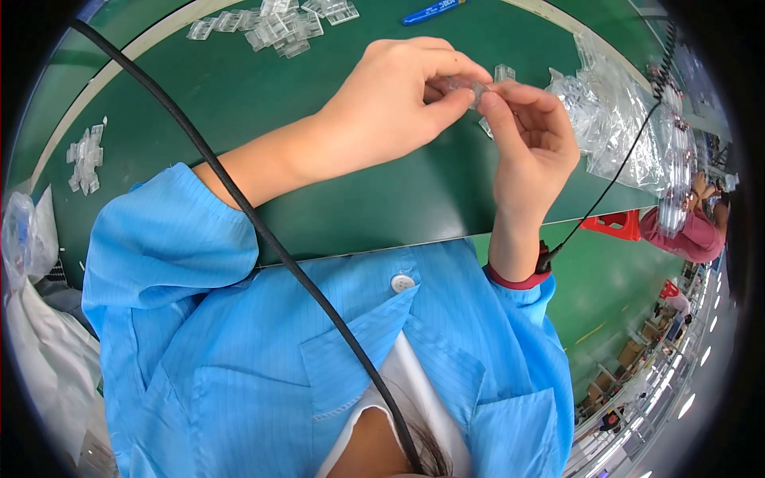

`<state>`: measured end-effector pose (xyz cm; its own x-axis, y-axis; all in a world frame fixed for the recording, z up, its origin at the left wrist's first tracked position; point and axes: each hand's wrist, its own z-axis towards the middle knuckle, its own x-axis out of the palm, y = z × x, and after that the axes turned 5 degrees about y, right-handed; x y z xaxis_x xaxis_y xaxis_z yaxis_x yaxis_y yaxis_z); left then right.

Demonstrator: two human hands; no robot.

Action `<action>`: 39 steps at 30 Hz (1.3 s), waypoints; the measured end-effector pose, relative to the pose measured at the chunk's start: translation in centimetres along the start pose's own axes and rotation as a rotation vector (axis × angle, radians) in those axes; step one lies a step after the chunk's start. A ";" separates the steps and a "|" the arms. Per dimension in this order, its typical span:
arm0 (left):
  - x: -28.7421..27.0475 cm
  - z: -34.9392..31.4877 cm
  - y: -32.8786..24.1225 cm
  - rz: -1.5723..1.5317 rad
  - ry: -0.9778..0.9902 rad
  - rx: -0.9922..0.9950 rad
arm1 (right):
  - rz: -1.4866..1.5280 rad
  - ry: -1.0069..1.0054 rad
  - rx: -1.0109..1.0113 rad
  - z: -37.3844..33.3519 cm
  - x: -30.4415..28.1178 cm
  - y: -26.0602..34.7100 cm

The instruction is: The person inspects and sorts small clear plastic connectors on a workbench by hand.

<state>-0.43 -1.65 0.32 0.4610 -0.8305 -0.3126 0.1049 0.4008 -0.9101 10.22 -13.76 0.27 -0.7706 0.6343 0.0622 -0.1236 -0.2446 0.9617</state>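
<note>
Above the green table, both hands meet on a small clear plastic piece. My left hand pinches it between thumb and forefinger. The thumb and fingertips of my right hand close on its other side. Fingers cover most of the piece, so its full shape is hidden. Just behind the hands lies another clear plastic piece. Farther left, at the back, is a loose pile of clear plastic pieces. A smaller cluster of clear pieces rests near the table's left edge.
A crumpled clear plastic bag lies right of my hands. A blue pen-like tool is at the back. From my right wristband a thin black cord runs up right. A thick black cable crosses the view. Beyond the table are a red stool and another person.
</note>
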 end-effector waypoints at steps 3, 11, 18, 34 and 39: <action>0.0 0.0 0.2 0.034 -0.005 -0.013 | -0.137 -0.048 -0.068 -0.4 0.5 -0.2; 0.4 0.1 0.2 0.047 -0.073 0.049 | -0.408 0.023 -0.321 -0.1 0.1 -0.8; -0.3 0.6 0.0 -0.598 0.004 -0.292 | -0.730 0.162 -0.550 -0.2 -1.1 -0.4; -0.4 0.5 1.1 -0.761 0.059 -0.361 | -0.326 0.144 -0.237 -0.6 -1.1 -0.7; -0.6 0.3 0.9 -0.799 0.067 -0.350 | -0.304 0.136 -0.166 -0.6 -1.1 -0.5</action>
<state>-0.31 -0.70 -0.22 0.3114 -0.8373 0.4494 0.0927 -0.4439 -0.8913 10.80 -14.77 -0.39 -0.7579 0.5956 -0.2660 -0.4505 -0.1830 0.8738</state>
